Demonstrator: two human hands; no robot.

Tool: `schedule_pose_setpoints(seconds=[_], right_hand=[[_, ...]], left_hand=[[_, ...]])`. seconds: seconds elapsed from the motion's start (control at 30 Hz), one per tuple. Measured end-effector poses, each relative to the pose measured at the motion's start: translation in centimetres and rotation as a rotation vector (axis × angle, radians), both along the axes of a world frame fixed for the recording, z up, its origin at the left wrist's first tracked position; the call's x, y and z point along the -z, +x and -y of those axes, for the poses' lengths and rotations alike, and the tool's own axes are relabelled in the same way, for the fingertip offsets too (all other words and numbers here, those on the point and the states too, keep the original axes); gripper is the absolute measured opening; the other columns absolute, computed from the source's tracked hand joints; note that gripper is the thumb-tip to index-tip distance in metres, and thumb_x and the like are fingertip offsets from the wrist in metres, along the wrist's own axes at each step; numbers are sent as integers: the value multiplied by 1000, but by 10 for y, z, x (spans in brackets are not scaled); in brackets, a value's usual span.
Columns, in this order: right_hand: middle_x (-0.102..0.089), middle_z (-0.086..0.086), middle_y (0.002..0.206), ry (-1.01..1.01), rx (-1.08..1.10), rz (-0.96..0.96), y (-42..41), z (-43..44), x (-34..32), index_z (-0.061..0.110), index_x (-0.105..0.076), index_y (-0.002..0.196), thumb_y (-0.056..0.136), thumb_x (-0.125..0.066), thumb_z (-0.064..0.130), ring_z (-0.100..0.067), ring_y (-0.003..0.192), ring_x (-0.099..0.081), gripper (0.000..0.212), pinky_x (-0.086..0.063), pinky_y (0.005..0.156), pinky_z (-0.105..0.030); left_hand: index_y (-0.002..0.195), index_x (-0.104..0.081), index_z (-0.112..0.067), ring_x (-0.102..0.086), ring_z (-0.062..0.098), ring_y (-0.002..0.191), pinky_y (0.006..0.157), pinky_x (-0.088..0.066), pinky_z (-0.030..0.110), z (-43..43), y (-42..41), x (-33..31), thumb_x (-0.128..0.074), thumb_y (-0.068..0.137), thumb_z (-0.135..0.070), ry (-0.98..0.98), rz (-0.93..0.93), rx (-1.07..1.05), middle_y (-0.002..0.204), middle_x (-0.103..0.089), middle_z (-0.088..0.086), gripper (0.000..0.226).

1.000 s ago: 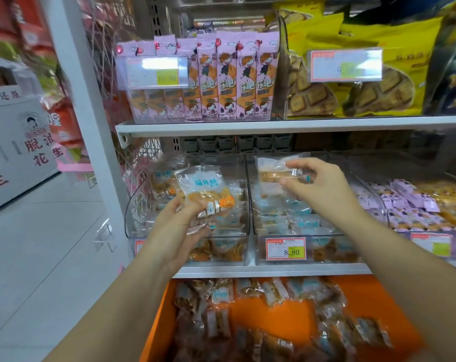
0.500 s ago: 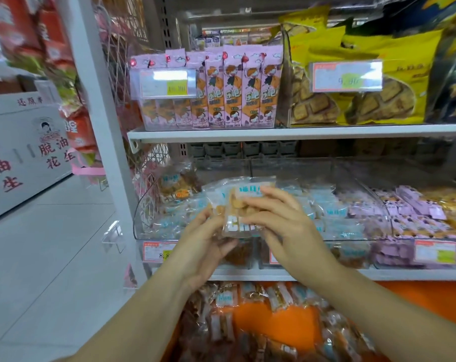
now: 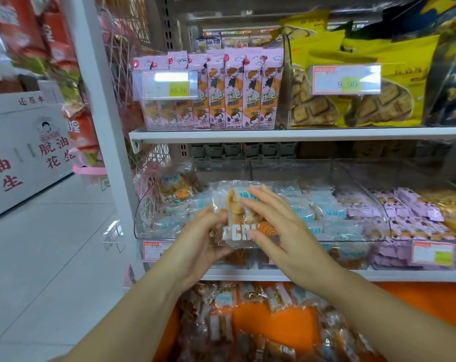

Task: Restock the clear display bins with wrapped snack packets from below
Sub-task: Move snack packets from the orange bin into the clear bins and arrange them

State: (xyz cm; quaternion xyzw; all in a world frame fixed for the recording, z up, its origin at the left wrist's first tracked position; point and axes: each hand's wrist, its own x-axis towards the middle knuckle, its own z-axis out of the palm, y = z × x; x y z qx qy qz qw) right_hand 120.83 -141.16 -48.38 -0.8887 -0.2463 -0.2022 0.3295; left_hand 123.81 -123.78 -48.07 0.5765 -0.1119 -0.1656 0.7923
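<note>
Our left hand (image 3: 198, 241) grips a clear plastic packet of golden snacks (image 3: 233, 209); our right hand (image 3: 279, 231) rests straight-fingered on its front.

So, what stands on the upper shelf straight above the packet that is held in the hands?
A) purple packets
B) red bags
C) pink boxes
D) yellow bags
C: the pink boxes stand on the upper shelf right above the packet gripped by the left hand; the yellow bags are further right.
</note>
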Motion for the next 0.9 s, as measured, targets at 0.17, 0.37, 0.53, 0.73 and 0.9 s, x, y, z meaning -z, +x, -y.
schedule_pose_setpoints(seconds=[0.17,0.37,0.53,0.73,0.9], right_hand=[[-3,29,152,10,-16,-41,-5,-11,0,44,-19,139,96,-34,41,10,140,9,46,6,105,0],[-2,32,152,283,-38,-169,-4,-14,-18,56,-20,134,93,-47,45,9,141,0,50,-11,118,-29],[-38,-4,147,493,-41,-715,24,-21,-34,36,-3,150,63,-82,26,-15,128,-46,118,-40,106,-37],[-66,-15,113,741,-180,-812,55,-55,-20,13,-52,122,68,-72,-6,-24,99,-67,60,-56,84,-33],[-70,-12,101,824,-153,-708,85,-71,-24,7,-63,105,72,-67,-10,-21,91,-67,37,-54,86,-32]], left_hand=[[121,-53,-13,-68,19,99,85,-55,37,1,-5,-1,-74,73,-27,107,91,-18,113,-69,5,54],[122,-55,-22,-67,13,96,94,-50,45,-15,1,-5,-70,66,-20,166,147,-72,109,-70,0,58],[117,-57,-29,-64,29,103,93,-46,56,-44,7,1,-76,61,-24,236,201,-57,110,-69,3,59],[118,-57,-34,-64,20,106,91,-49,43,-65,26,7,-75,71,-14,206,279,-61,111,-70,-1,54],[139,-44,-32,-59,4,113,102,-45,35,-71,59,2,-69,86,-21,360,433,-173,125,-63,-11,59]])
